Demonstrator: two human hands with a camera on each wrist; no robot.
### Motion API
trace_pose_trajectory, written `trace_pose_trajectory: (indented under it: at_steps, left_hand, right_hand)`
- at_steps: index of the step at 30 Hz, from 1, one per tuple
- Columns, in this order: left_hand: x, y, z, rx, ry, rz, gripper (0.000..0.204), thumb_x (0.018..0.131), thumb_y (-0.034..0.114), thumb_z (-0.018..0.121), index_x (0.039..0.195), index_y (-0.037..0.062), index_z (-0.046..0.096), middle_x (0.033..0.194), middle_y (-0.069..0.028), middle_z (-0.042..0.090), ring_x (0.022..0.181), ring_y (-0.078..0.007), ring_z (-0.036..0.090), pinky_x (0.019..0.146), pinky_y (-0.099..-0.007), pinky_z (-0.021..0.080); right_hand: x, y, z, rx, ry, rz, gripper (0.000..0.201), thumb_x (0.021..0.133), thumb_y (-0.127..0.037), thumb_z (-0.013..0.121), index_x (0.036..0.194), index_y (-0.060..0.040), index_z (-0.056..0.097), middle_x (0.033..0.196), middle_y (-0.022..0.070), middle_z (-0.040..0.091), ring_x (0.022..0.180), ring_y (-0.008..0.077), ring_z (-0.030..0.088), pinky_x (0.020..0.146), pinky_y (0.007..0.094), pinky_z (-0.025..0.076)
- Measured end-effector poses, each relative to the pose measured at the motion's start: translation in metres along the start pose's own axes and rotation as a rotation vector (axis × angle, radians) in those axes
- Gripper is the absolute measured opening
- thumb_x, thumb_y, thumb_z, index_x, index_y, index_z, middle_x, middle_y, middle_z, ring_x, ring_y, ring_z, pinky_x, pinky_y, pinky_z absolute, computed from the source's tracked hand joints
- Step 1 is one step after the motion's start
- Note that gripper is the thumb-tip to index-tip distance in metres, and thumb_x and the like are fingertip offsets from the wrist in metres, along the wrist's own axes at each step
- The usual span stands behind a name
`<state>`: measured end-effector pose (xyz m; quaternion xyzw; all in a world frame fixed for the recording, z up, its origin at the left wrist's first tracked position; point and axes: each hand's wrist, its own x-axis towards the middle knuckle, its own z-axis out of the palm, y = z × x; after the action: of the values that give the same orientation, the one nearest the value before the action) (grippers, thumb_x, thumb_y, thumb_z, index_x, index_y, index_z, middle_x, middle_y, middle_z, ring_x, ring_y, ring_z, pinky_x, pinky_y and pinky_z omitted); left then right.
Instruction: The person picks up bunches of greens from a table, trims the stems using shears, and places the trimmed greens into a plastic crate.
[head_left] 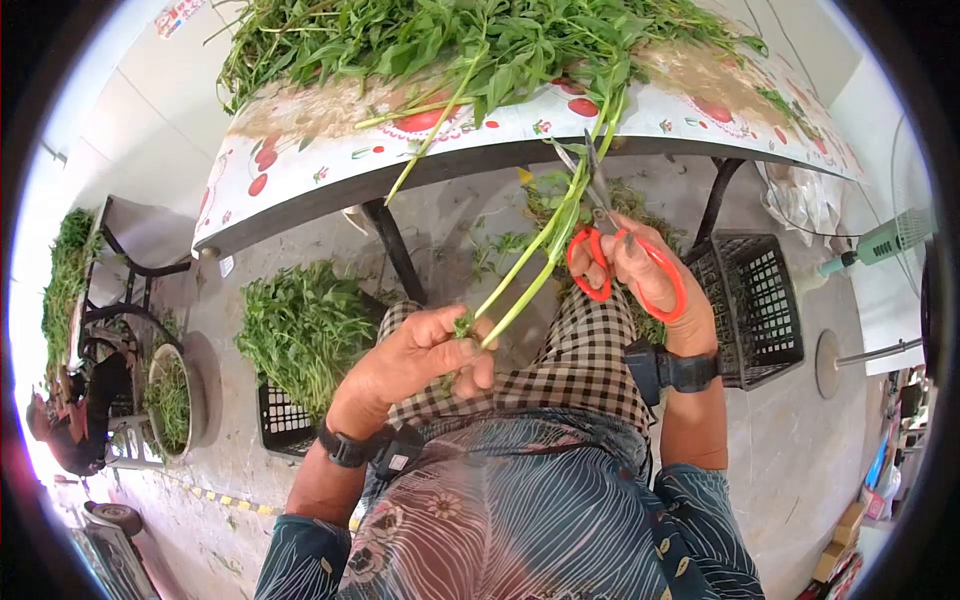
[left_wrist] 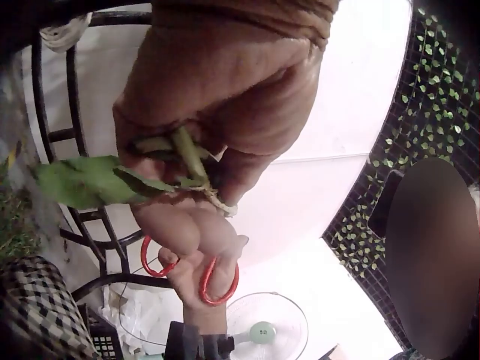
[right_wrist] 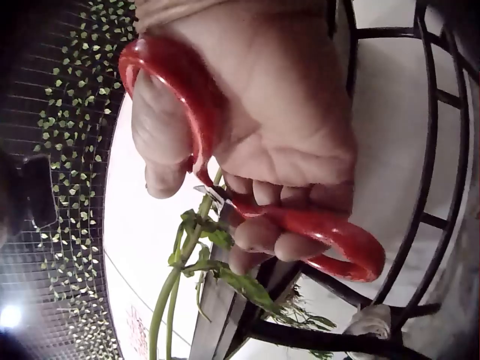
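Observation:
In the head view my left hand (head_left: pixel 425 355) pinches the lower ends of a few long green stems (head_left: pixel 540 240), which slant up toward the table's edge. A leaf (left_wrist: pixel 90 181) and cut stem ends (left_wrist: pixel 191 157) poke out between the left fingers in the left wrist view. My right hand (head_left: pixel 650 265) holds red-handled scissors (head_left: pixel 665 275), thumb and fingers through the loops. The scissor blades (head_left: pixel 592 165) are spread, with the stems passing beside and between them. In the right wrist view, the scissors' pivot shows close to a leafy stem (right_wrist: pixel 176 262).
A big heap of leafy greens (head_left: pixel 480 45) covers the far part of the table (head_left: pixel 300 190). Below, left, more greens (head_left: pixel 300 335) fill a black crate (head_left: pixel 285 425); another crate (head_left: pixel 750 310) stands right. Trimmings (head_left: pixel 640 215) lie on the floor. A tub (head_left: pixel 195 400) is far left.

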<state>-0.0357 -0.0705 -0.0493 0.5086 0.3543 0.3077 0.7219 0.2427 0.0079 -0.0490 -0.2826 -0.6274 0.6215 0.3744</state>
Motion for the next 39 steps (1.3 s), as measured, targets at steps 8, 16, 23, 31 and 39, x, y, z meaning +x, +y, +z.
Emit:
trace_pose_trajectory:
  at_steps: [8,16,23,31,39]
  left_hand:
    - [0.001,0.004,0.001,-0.025,-0.004,0.021,0.024,0.089,0.021,0.056,0.099,-0.0003,0.055,0.072,-0.0088,0.060,0.061,-0.0146,0.057,0.056,-0.0267,0.047]
    - [-0.009,0.027,0.001,0.120,0.039,0.030,0.024,0.089,0.023,0.056,0.096,0.0001,0.054,0.066,-0.0062,0.057,0.052,-0.0105,0.050,0.046,-0.0229,0.041]
    - [-0.007,0.055,0.001,-0.065,0.271,0.353,0.031,0.081,0.029,0.067,0.091,0.0038,0.052,0.056,-0.0007,0.046,0.041,-0.0065,0.035,0.036,-0.0222,0.027]
    - [0.038,0.067,0.029,-0.197,0.286,0.368,0.019,0.090,0.023,0.054,0.098,0.0054,0.052,0.065,-0.0025,0.051,0.048,-0.0079,0.040,0.042,-0.0210,0.032]
    - [0.041,0.053,0.022,-0.178,0.182,0.302,0.021,0.090,0.023,0.054,0.098,0.0035,0.053,0.073,-0.0039,0.057,0.055,-0.0081,0.049,0.046,-0.0212,0.039]
  right_hand:
    - [0.001,-0.011,0.008,0.038,0.033,0.021,0.056,0.088,-0.049,0.051,0.109,0.0028,0.053,0.062,-0.0016,0.047,0.051,0.0048,0.039,0.047,0.0199,0.033]
    - [-0.011,-0.024,0.003,-0.134,0.151,0.077,0.029,0.086,-0.025,0.055,0.105,-0.0028,0.056,0.062,-0.0013,0.051,0.052,0.0041,0.044,0.046,0.0188,0.035]
    - [-0.022,-0.035,-0.023,-0.404,0.591,-0.050,0.018,0.080,-0.008,0.060,0.096,-0.0015,0.056,0.067,0.0018,0.057,0.060,0.0063,0.051,0.054,0.0213,0.043]
    - [0.062,-0.115,-0.024,-1.246,0.699,-0.116,0.040,0.076,-0.031,0.067,0.094,0.0014,0.053,0.074,0.0210,0.061,0.069,0.0379,0.059,0.064,0.0397,0.047]
    - [0.097,-0.097,-0.051,-1.273,0.634,-0.089,0.034,0.073,-0.016,0.064,0.099,0.0026,0.054,0.089,0.0224,0.064,0.086,0.0372,0.061,0.074,0.0425,0.047]
